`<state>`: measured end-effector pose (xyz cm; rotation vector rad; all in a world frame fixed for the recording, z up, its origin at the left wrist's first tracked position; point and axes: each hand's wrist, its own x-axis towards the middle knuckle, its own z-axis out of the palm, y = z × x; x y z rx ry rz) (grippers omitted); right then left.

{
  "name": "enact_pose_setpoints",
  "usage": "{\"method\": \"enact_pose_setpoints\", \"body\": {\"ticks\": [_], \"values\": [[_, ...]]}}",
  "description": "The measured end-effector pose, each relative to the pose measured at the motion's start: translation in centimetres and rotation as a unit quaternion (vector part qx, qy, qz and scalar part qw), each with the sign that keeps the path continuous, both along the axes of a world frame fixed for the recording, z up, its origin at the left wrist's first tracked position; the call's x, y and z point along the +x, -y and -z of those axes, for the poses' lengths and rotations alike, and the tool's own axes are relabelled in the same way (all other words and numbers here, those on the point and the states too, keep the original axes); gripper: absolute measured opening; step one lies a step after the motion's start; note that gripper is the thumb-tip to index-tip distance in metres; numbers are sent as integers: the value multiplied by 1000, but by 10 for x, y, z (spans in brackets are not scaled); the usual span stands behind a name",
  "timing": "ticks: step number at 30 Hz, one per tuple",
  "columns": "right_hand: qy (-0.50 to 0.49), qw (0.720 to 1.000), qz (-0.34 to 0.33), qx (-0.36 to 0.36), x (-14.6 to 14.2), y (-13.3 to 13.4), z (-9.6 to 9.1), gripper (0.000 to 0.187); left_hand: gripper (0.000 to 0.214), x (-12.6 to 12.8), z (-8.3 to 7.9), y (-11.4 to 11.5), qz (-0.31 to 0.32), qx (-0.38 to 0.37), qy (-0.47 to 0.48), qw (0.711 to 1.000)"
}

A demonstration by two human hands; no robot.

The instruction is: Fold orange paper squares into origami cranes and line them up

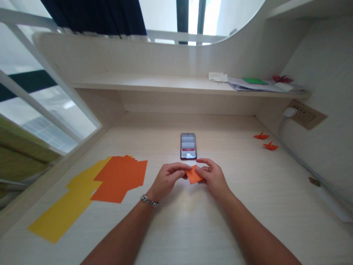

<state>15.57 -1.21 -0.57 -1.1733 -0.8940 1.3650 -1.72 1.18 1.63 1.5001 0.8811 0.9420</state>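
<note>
Two bare hands, the left hand and the right hand, grip a small folded piece of orange origami paper between them, fingers closed on opposite edges; light, even pressure suits such thin, crisp paper. Overlapping orange sheets and yellow sheets lie flat on the pale woodgrain desk.

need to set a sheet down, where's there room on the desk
The widest free patch is the desk right of the right hand, below the two orange origami figures. Another lies behind the phone, toward the shelf. It's crowded on the left, where orange sheets overlap yellow sheets, and at the orange square between the right hand and left hand.
</note>
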Motion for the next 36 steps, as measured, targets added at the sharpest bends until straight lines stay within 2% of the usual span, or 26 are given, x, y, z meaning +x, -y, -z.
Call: {"method": "enact_pose_setpoints", "body": {"ticks": [2, 4, 7, 11, 15, 18, 22, 27, 30, 33, 36], "values": [[-39, 998, -26, -31, 2, 0, -2, 37, 20, 0, -1, 0, 21, 26, -19, 999], [-51, 995, -68, -47, 4, 1, -4, 31, 17, 0, 0, -1, 6, 63, -42, 997], [-1, 995, -95, -41, 5, 0, -5, 32, 13, 1, 2, -4, -30, 67, -64, 995], [69, 996, -53, -1, 6, -3, -2, 43, 16, 2, 5, -7, -13, -41, -51, 998], [103, 992, -21, 66, 6, -4, 2, 32, 20, 3, 6, -6, -19, -98, -15, 995], [117, 990, -3, 78, 6, -4, 4, 30, 26, 4, 5, -5, -23, -115, 8, 993], [110, 992, -10, 58, 7, -5, 6, 30, 24, 4, 5, -5, -35, -100, -7, 994], [84, 995, 0, 46, 5, -5, 6, 28, 22, 6, 5, -4, -11, -88, -9, 996], [85, 993, 33, 71, 3, -4, 6, 26, 33, 9, 6, -1, -17, -129, 11, 991], [87, 991, 58, 80, 1, -4, 6, 25, 26, 10, 6, 2, 1, -170, 13, 985], [75, 993, 54, 70, 1, -3, 5, 25, 23, 11, 4, 2, 4, -172, -1, 985]]}}
